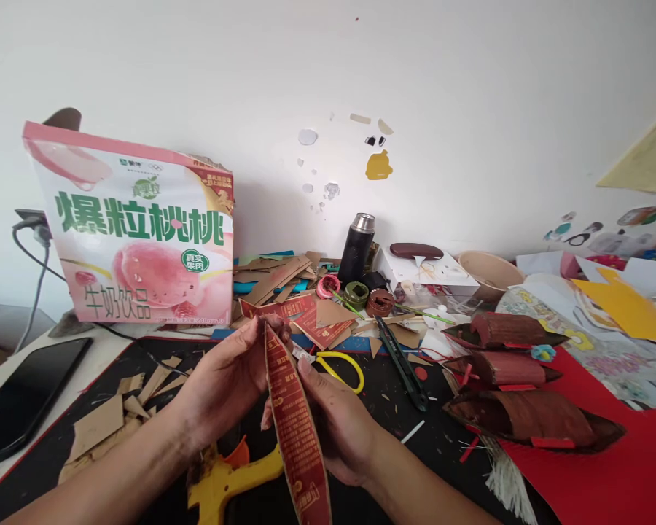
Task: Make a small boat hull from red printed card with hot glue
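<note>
Between my two hands is a long, narrow, pointed piece of red printed cardboard, its far tip up and its near end at the bottom edge of the view. My left hand pinches the far tip between thumb and fingers. My right hand grips the right side, thumb along the edge; some of its fingers are hidden behind the cardboard. Beneath lies a yellow glue gun, partly covered by the cardboard. Yellow-handled scissors lie just beyond my right hand.
Cardboard scraps lie left; more are piled behind. A green utility knife lies right of the scissors. Several brown boat models stand right by red paper. A peach drink box, phone and black flask stand around.
</note>
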`<state>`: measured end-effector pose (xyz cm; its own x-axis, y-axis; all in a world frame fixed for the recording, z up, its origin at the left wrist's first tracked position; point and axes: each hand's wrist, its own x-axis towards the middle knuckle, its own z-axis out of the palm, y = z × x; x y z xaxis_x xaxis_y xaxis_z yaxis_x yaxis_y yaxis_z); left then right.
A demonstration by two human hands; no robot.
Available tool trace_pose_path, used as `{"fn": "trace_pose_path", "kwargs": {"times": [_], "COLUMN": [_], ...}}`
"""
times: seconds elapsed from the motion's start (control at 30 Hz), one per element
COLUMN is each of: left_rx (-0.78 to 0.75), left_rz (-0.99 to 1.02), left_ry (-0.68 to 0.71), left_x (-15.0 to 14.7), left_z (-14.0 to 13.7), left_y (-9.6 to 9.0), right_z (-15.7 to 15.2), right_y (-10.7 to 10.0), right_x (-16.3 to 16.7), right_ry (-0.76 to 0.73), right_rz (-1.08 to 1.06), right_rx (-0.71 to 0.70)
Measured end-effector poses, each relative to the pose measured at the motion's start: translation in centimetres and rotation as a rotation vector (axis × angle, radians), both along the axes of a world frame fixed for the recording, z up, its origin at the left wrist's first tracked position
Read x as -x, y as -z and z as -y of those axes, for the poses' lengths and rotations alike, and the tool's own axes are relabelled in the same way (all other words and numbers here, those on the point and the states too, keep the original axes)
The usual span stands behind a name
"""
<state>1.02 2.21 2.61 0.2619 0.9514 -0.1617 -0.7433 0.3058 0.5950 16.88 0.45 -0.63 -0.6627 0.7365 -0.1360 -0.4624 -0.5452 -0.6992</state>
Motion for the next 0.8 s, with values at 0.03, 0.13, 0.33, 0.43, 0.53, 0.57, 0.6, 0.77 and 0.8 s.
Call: {"fn": "trace_pose_path", "kwargs": {"times": [0.03,0.13,0.33,0.43,0.53,0.57,0.6,0.77,0.8], "left_rx": [0.016,0.058,0.070,0.066,0.068,0.066,0.062,0.060,0.063], "left_rz": [0.003,-0.001,-0.038,-0.061,-0.088,-0.094,-0.101,-0.125,-0.123], "left_ry": [-0.023,-0.077,-0.121,-0.149,-0.182,-0.191,-0.195,-0.191,-0.190], "left_x": [0.0,0.1,-0.1,-0.2,-0.2,-0.2,-0.2,0.0,0.0], "left_z": [0.0,0.0,0.0,0.0,0.0,-0.1,-0.1,-0.1,-0.1], "left_y": [0.1,0.2,-0.2,-0.3,-0.2,-0.2,-0.1,0.0,0.0], "right_z": [0.0,0.1,0.1,0.0,0.0,0.0,0.0,0.1,0.1], "right_y": [0.0,0.2,0.9,1.3,1.6,1.6,1.7,1.6,1.6], "right_x": [0.0,0.0,0.1,0.1,0.2,0.2,0.2,0.2,0.2], "right_ry": [-0.002,-0.015,-0.046,-0.065,-0.094,-0.102,-0.109,-0.143,-0.151], "right_rz": [0.006,0.035,0.074,0.088,0.094,0.097,0.103,0.127,0.128], "right_rx": [-0.008,-0.022,-0.020,-0.027,-0.034,-0.038,-0.039,-0.038,-0.039]}}
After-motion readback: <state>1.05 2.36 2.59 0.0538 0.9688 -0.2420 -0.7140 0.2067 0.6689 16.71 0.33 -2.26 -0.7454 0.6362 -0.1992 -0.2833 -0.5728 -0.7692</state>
